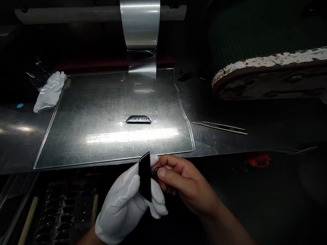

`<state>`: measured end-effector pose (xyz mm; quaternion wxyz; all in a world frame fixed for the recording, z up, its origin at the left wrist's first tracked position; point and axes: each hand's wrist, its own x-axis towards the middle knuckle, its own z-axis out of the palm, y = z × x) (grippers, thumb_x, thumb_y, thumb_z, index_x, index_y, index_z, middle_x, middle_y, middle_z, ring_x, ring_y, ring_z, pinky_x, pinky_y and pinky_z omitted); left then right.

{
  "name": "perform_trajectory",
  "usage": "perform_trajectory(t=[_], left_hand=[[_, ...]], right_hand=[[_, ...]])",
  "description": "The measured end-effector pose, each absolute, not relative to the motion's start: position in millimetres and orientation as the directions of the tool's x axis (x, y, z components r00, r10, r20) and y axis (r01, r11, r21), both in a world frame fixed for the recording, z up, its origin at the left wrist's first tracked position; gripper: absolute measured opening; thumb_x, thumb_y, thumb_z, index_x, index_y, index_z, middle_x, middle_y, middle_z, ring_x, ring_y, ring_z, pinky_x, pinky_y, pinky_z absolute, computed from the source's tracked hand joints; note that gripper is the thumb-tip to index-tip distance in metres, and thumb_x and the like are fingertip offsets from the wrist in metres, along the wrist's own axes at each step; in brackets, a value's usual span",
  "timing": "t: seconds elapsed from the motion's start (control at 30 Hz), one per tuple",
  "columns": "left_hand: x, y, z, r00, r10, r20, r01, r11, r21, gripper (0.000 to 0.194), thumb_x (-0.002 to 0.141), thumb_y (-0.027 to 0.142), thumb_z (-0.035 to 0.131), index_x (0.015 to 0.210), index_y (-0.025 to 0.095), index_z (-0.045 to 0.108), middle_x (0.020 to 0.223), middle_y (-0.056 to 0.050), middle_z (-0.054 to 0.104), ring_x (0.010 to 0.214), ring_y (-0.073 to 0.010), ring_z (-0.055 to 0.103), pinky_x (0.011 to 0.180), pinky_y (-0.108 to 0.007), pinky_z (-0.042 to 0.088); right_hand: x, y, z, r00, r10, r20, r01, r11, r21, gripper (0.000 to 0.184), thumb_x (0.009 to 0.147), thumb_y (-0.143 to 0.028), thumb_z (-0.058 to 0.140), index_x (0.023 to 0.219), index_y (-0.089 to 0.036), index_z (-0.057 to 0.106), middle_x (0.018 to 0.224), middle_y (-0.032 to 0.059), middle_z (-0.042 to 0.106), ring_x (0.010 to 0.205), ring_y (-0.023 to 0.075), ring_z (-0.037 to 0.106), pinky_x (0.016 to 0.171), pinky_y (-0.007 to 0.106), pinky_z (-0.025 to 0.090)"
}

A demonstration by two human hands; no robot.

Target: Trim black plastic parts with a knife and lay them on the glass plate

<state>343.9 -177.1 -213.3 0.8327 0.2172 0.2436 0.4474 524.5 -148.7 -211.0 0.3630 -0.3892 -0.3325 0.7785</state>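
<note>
My left hand (126, 204), in a white glove, grips a flat glossy black piece (145, 176) and holds it upright just below the table's front edge. My bare right hand (182, 182) is curled beside it, with thumb and fingers pinched at the piece's right edge; what sits between them is too small to name. A similar dark curved piece (138, 119) lies alone on the clear scratched plastic sheet (83, 133) that covers the metal table (9, 143).
A roll of clear film (140, 19) hangs from a bar at the back, its end reaching the sheet. A spare white glove (50, 91) lies at the left. Tweezers (220, 127) rest to the right. A worn round platform (275, 77) stands far right.
</note>
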Motion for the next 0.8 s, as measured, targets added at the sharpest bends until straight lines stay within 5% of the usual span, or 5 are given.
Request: perform_trajectory(t=[0.17, 0.37, 0.53, 0.67, 0.8], left_hand=[[339, -178, -217, 0.505, 0.828, -0.245, -0.620, 0.545, 0.565, 0.062, 0.106, 0.053, 0.045, 0.160, 0.022, 0.040, 0.096, -0.012, 0.078, 0.086, -0.0228, 0.075, 0.082, -0.034, 0.057], [337, -183, -223, 0.558, 0.808, -0.189, -0.665, 0.572, 0.481, 0.051, 0.104, 0.047, 0.054, 0.150, 0.025, 0.053, 0.102, -0.012, 0.079, 0.090, -0.0231, 0.077, 0.075, -0.030, 0.059], [342, -184, -229, 0.565, 0.787, -0.249, -0.633, 0.607, 0.480, 0.046, 0.092, 0.042, 0.075, 0.135, 0.029, 0.063, 0.092, -0.008, 0.081, 0.076, -0.0225, 0.077, 0.063, -0.029, 0.058], [349, -187, -234, 0.463, 0.848, -0.259, -0.674, 0.526, 0.518, 0.045, 0.088, 0.049, 0.078, 0.127, 0.028, 0.068, 0.078, -0.002, 0.077, 0.072, -0.0212, 0.075, 0.060, -0.028, 0.057], [343, -183, -231, 0.493, 0.810, -0.318, -0.593, 0.580, 0.558, 0.042, 0.080, 0.042, 0.088, 0.116, 0.026, 0.073, 0.080, -0.003, 0.078, 0.074, -0.0216, 0.075, 0.068, -0.031, 0.058]], right_hand=[[541, -149, -196, -0.288, 0.949, 0.131, -0.054, 0.121, -0.991, 0.020, 0.096, -0.017, 0.072, 0.114, -0.026, 0.078, 0.098, 0.0048, 0.076, 0.087, 0.0182, 0.071, 0.078, 0.031, 0.059], [558, -144, -196, -0.469, 0.752, 0.463, 0.158, 0.587, -0.794, 0.044, 0.093, -0.003, 0.068, 0.131, -0.024, 0.070, 0.111, 0.0077, 0.074, 0.099, 0.0205, 0.070, 0.086, 0.035, 0.058], [557, -145, -201, -0.529, 0.745, 0.406, 0.161, 0.558, -0.814, 0.046, 0.093, -0.001, 0.067, 0.133, -0.023, 0.067, 0.116, 0.0077, 0.074, 0.102, 0.0202, 0.070, 0.089, 0.034, 0.058], [554, -146, -198, -0.438, 0.895, 0.078, 0.064, 0.117, -0.991, 0.038, 0.098, -0.015, 0.062, 0.134, -0.026, 0.063, 0.110, 0.0059, 0.072, 0.094, 0.0186, 0.070, 0.082, 0.031, 0.059], [551, -139, -192, -0.501, 0.836, -0.223, 0.093, -0.205, -0.974, 0.019, 0.095, -0.039, 0.071, 0.098, -0.021, 0.075, 0.084, 0.0015, 0.063, 0.070, 0.0139, 0.058, 0.060, 0.025, 0.048]])
